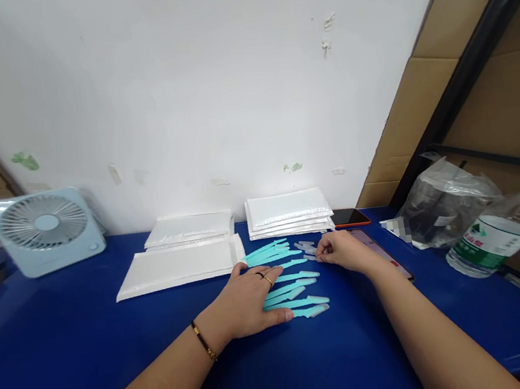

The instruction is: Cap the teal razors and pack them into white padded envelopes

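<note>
Several turquoise eyebrow razors (301, 302) lie in a rough column on the blue table, their blade ends pointing right. My left hand (251, 294) rests spread over the handle ends, thumb on the lowest razor and fingers across the upper ones. To the right of the razors' tips is a small group of translucent blade caps (305, 246). At those caps my right hand (342, 250) has thumb and forefinger pinched together on what looks like one cap. The fingertips hide most of that piece.
White padded mailers (177, 265) lie at the back left, with another stack (287, 210) beside them. Two phones (381, 247) lie behind my right hand. A water bottle (503, 235) and a clear plastic bag (443, 198) stand right; a fan (48, 228) stands left.
</note>
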`<move>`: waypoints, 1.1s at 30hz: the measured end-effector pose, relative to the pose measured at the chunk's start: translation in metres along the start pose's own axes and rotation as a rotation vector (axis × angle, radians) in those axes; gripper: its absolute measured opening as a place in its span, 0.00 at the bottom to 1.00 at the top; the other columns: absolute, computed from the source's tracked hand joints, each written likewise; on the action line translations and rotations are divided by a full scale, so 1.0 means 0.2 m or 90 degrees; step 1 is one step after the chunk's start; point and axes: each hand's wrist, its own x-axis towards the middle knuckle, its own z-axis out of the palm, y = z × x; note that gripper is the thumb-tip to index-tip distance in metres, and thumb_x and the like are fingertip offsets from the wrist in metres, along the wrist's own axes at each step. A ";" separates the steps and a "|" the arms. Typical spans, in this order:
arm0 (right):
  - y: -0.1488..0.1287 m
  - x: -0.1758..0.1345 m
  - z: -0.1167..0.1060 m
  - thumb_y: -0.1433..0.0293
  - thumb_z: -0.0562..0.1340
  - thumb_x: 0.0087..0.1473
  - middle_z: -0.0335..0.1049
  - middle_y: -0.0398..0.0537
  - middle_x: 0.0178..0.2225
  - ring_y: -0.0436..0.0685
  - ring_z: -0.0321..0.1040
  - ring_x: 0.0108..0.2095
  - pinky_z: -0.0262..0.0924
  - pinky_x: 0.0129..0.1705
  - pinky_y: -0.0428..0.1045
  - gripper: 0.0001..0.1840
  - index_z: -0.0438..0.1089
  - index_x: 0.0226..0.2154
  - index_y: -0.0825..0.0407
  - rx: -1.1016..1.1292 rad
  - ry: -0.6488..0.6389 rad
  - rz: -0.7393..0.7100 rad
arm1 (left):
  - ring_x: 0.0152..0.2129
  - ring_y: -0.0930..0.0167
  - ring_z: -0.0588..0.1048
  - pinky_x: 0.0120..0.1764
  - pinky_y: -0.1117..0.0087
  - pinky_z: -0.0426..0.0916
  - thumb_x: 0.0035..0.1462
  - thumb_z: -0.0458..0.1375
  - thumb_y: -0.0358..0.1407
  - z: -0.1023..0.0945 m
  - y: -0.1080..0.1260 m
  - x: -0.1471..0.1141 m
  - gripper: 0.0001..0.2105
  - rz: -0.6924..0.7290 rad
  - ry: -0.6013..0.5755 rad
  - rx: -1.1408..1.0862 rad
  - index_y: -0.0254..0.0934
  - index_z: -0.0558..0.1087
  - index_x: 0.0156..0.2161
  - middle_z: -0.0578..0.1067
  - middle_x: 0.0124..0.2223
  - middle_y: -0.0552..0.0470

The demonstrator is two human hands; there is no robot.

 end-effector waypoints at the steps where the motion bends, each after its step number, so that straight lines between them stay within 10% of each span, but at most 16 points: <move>1: 0.01 0.00 0.00 0.75 0.61 0.42 0.74 0.44 0.26 0.53 0.68 0.28 0.58 0.28 0.44 0.06 0.74 0.23 0.51 0.002 -0.003 -0.004 | 0.54 0.60 0.59 0.55 0.53 0.41 0.51 0.42 0.61 0.00 0.00 0.00 0.37 -0.001 -0.002 -0.001 0.43 0.47 0.62 0.62 0.57 0.44; 23: -0.04 -0.01 0.02 0.70 0.62 0.44 0.75 0.44 0.28 0.53 0.70 0.30 0.62 0.32 0.45 0.07 0.76 0.29 0.51 0.109 -0.136 -0.106 | 0.50 0.61 0.64 0.54 0.57 0.48 0.51 0.44 0.60 -0.05 0.03 -0.01 0.35 0.025 -0.033 -0.065 0.44 0.51 0.61 0.67 0.53 0.45; 28: 0.04 -0.01 -0.05 0.72 0.59 0.46 0.72 0.47 0.31 0.53 0.67 0.29 0.60 0.31 0.46 0.10 0.74 0.33 0.51 0.017 0.063 -0.035 | 0.56 0.61 0.56 0.55 0.56 0.44 0.55 0.40 0.58 -0.01 0.02 0.01 0.32 0.004 0.016 -0.019 0.46 0.50 0.61 0.58 0.60 0.47; 33: 0.06 0.01 -0.03 0.73 0.60 0.45 0.68 0.46 0.33 0.51 0.64 0.28 0.58 0.32 0.46 0.12 0.73 0.35 0.50 -0.063 0.063 -0.065 | 0.58 0.59 0.52 0.55 0.53 0.42 0.55 0.37 0.58 0.04 -0.03 0.03 0.34 -0.015 0.021 0.051 0.43 0.46 0.62 0.54 0.62 0.44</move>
